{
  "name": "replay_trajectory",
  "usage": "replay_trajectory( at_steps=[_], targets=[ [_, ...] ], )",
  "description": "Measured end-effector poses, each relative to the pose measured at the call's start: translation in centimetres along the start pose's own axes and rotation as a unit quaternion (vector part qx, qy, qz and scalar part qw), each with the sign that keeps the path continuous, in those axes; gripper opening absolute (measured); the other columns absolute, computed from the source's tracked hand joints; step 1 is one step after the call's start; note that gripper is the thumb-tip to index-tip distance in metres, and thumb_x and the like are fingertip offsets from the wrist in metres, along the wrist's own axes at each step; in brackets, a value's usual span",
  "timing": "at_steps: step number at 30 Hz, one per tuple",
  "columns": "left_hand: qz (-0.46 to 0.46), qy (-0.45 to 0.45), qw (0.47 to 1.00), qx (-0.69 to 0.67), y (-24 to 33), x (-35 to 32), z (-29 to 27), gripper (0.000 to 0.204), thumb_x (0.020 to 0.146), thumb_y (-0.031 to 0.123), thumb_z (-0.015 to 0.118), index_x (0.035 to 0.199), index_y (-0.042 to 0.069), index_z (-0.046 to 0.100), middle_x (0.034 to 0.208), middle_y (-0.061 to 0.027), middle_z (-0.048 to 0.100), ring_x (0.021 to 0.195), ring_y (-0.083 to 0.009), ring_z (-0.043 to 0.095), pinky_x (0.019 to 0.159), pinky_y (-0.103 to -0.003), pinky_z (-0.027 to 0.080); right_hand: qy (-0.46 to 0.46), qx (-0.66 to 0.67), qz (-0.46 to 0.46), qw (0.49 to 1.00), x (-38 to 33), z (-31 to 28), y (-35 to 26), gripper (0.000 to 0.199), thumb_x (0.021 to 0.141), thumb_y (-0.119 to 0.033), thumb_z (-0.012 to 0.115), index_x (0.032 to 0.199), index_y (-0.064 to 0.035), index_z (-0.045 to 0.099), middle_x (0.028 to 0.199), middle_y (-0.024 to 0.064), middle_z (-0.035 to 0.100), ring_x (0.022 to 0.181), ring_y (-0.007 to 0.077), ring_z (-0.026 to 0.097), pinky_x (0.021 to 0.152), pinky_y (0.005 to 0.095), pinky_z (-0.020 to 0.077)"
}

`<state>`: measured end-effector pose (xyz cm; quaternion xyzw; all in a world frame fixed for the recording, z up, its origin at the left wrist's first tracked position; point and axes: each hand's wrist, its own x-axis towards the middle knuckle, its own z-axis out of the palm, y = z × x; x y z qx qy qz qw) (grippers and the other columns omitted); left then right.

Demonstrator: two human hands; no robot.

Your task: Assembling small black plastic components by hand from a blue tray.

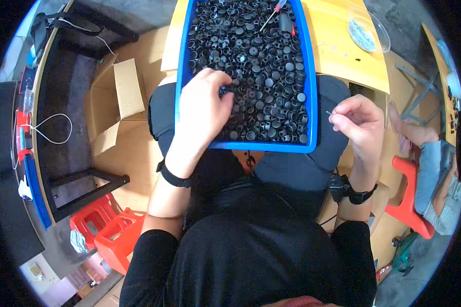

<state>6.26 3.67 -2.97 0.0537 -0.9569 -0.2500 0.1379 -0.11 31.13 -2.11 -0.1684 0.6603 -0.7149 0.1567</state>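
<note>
A blue tray full of small round black plastic caps rests across my thighs. My left hand reaches over the tray's left side, its thumb and fingers closed around a small black plastic piece that they mostly hide. Just beyond the tray's right edge, above my knee, my right hand is raised. Its thumb and forefinger pinch a tiny, thin, pale metal piece, too small to tell its exact kind.
At the tray's far end lie a screwdriver and a dark object with a red tip. A clear bowl of small pale pieces stands on the yellow surface. An open cardboard box and red stools are left; another person's legs are right.
</note>
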Motion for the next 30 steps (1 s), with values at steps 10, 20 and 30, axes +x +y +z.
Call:
replay_trajectory(
  at_steps=[10, 20, 30],
  targets=[
    [0.115, -0.036, 0.98, 0.158, 0.8, -0.6, 1.7, 0.006, 0.064, 0.007, 0.063, 0.067, 0.006, 0.068, 0.075, -0.0092, 0.051, 0.08, -0.0258, 0.051, 0.066, -0.036, 0.043, -0.004, -0.013, -0.016, 1.0, -0.4, 2.7, 0.0, 0.012, 0.075, 0.007, 0.065, 0.084, -0.0002, 0.061, 0.08, 0.0013, 0.062, 0.07, 0.0053, 0.058, 0.064, 0.0174, 0.0449],
    [0.111, -0.022, 0.993, 0.04, 1.2, -1.0, 0.6, 0.014, 0.063, 0.005, 0.068, 0.076, 0.003, 0.064, 0.081, -0.0103, 0.056, 0.083, -0.0261, 0.055, 0.073, -0.035, 0.045, -0.025, -0.016, -0.012, 0.999, -1.3, 4.6, 0.4, 0.012, 0.076, 0.005, 0.065, 0.086, -0.0014, 0.062, 0.077, -0.0003, 0.061, 0.067, 0.0032, 0.055, 0.059, 0.016, 0.0423],
    [0.074, -0.029, 0.97, -0.231, 4.0, -4.4, -3.8, 0.02, 0.069, 0.003, 0.066, 0.089, 0.003, 0.065, 0.077, -0.0091, 0.064, 0.068, -0.019, 0.063, 0.061, -0.025, 0.048, -0.085, 0.016, -0.012, 0.996, -1.0, 9.9, -1.1, 0.015, 0.077, 0.001, 0.065, 0.09, -0.0026, 0.059, 0.079, 0.0005, 0.063, 0.074, 0.0053, 0.059, 0.064, 0.0178, 0.046]
  ],
)
